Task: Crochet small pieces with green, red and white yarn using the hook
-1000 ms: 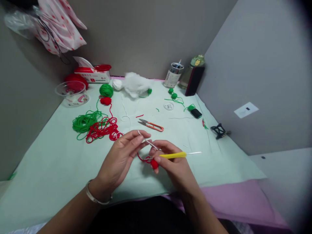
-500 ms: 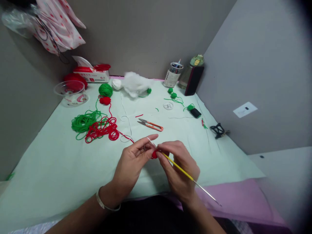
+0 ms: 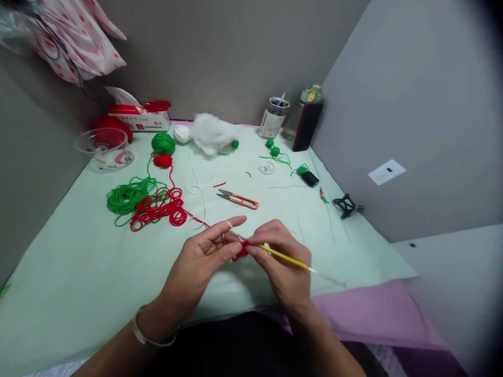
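Observation:
Pinched between the thumb and fingers of my left hand (image 3: 202, 256) is a small red crochet piece (image 3: 241, 250). White yarn loops over the raised index finger of that hand. My right hand (image 3: 283, 262) is closed around a crochet hook (image 3: 288, 258) with a yellow grip, its metal rear end pointing right. The hook's tip meets the red piece, where my fingers partly hide it. Red yarn (image 3: 157, 209) runs from a loose heap on the left to my left hand, and a thin white strand comes down from the white yarn ball (image 3: 181, 134).
Orange thread snips (image 3: 238, 199) lie just beyond my hands. Green yarn (image 3: 128, 198) and a green ball (image 3: 163, 143) are at the left. White stuffing (image 3: 212, 133), a pen tin (image 3: 274, 118), a bottle (image 3: 293, 120) and a phone (image 3: 308, 127) stand along the back. A black clip (image 3: 346, 206) lies right.
The view has shifted slightly, so things sit further left. The hook has tipped flatter in my right hand, and more of the red piece shows beneath my left thumb.

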A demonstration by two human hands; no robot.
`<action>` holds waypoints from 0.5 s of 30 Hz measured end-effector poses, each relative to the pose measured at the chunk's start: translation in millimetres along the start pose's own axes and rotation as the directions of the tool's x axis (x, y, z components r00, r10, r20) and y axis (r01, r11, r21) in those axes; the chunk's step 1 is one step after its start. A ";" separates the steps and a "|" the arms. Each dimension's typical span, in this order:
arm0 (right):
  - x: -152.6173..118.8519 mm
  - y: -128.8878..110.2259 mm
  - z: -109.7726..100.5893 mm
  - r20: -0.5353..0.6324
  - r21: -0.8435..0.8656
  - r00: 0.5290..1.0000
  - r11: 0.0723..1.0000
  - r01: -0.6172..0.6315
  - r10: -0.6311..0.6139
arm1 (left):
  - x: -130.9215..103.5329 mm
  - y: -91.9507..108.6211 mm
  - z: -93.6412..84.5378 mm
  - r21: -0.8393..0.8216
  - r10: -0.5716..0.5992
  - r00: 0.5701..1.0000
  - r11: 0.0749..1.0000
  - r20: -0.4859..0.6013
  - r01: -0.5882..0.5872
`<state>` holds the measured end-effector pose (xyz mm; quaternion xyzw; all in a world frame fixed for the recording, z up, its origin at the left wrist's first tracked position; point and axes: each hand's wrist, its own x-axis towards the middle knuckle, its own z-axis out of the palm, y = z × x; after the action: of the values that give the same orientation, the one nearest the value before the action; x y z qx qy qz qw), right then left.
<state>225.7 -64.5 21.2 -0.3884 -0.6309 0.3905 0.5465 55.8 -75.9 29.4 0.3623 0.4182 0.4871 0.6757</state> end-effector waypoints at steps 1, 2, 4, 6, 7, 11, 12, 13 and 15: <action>1.2 2.9 0.9 0.007 0.101 0.996 0.991 -0.091 0.091 | 0.6 -1.2 0.0 -0.016 -0.010 1.000 1.000 -0.002 0.010; 2.3 6.1 1.6 0.025 0.200 0.983 0.962 -0.184 0.183 | 1.3 -2.3 0.0 -0.030 -0.018 1.000 0.999 -0.004 0.017; 3.9 11.5 2.0 0.076 0.361 0.938 0.867 -0.343 0.339 | 2.7 -4.3 -0.3 -0.046 -0.015 1.000 0.999 -0.015 0.014; 4.9 13.5 1.2 0.129 0.443 0.895 0.782 -0.438 0.428 | 3.8 -5.9 -0.8 -0.045 0.001 1.000 0.999 -0.030 -0.002; 5.2 12.9 0.6 0.148 0.453 0.885 0.765 -0.457 0.441 | 4.2 -6.7 -1.1 -0.044 0.007 0.999 0.999 -0.039 -0.009; 3.1 5.6 -0.1 0.085 0.215 0.950 0.925 -0.313 0.302 | 4.4 -10.8 0.1 -0.046 0.025 0.996 0.999 -0.085 -0.029; 0.8 4.6 0.9 0.035 0.071 0.979 0.977 -0.201 0.199 | 4.2 -12.1 1.4 -0.052 0.024 0.994 0.998 -0.102 -0.029; -2.3 4.6 2.4 -0.005 -0.092 0.998 0.994 -0.066 0.065 | 3.9 -13.3 3.1 -0.061 0.021 0.993 0.998 -0.119 -0.028; -10.3 7.1 6.8 -0.021 -0.368 0.975 0.909 0.197 -0.220 | 3.2 -14.9 7.1 -0.107 0.002 0.990 0.994 -0.139 -0.017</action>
<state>220.5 -71.6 10.0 -0.4253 -0.7130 0.1941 0.5227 68.2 -77.3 18.1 0.2924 0.4355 0.5364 0.6611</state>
